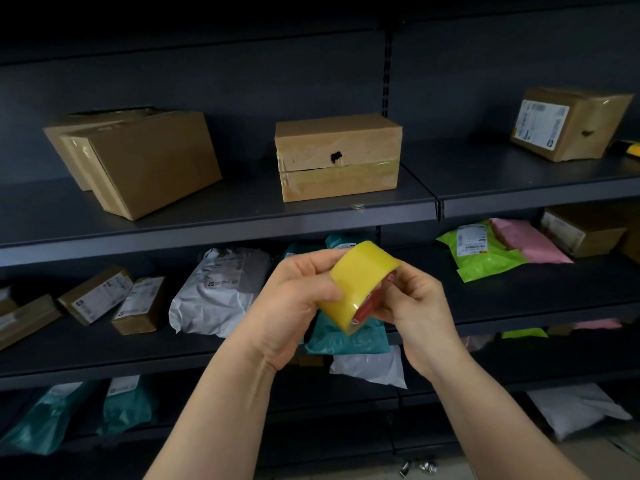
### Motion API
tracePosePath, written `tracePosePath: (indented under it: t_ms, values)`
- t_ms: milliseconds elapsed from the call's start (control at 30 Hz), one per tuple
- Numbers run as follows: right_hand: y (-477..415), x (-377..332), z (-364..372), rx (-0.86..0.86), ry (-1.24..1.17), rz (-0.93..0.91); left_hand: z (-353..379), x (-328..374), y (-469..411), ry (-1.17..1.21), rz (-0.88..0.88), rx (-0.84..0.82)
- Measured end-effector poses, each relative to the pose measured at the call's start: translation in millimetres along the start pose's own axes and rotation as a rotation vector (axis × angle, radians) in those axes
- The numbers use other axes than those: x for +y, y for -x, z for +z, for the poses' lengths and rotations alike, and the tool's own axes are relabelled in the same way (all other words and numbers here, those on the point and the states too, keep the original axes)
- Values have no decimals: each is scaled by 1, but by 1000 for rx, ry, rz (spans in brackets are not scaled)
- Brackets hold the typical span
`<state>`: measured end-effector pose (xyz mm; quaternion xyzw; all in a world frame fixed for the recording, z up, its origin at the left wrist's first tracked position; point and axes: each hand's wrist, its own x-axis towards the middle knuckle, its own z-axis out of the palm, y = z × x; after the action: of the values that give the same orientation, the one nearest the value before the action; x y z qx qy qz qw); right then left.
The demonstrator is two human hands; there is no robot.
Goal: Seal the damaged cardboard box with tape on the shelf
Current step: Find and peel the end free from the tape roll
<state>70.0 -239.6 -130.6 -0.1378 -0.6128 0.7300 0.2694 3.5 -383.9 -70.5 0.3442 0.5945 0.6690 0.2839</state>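
Both hands hold a roll of yellow tape (360,282) in front of the lower shelves, below the middle box. The left hand (294,306) wraps its fingers round the roll's outer band. The right hand (415,306) pinches the rim on the open side, so both are clamped on the roll. The roll is tilted, its broad yellow band facing up and left and its red core opening down and right toward the right hand. Small print runs along the core's edge but is too blurred to read.

The damaged cardboard box (337,178) stands on the upper shelf (242,216), its long axis running left to right along the shelf and its wide front face toward the camera. A dark ragged hole (336,157) sits at the middle of that face, just above a glossy strip of tape along the seam.

A larger box (138,161) lies angled to the left. Well apart on the right, another box (568,123) bears a white shipping label, unreadable. Below lie a green mailer (481,251) and a pink mailer (530,240), touching.
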Motion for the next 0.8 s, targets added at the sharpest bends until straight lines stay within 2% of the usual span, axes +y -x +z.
tracePosePath:
  t_ms: [67,133,200,333,433,600,800]
  values:
    - [1,3,1,-10,1,46,0,-2,0,-5,-5,16]
    - [1,6,-2,-24,147,-7,1,-5,1,17,-15,34]
    - [5,3,-6,-14,407,-194,3,-5,2,36,-34,56]
    - [14,-10,-6,-5,781,-606,9,-10,4,-74,-95,141]
    - [18,-9,-3,22,974,-784,14,-12,2,-84,-159,253]
    - [22,-8,-2,58,1126,-871,19,-9,0,-114,-196,303]
    - [26,-8,-2,98,865,-677,18,-5,4,-104,-183,254]
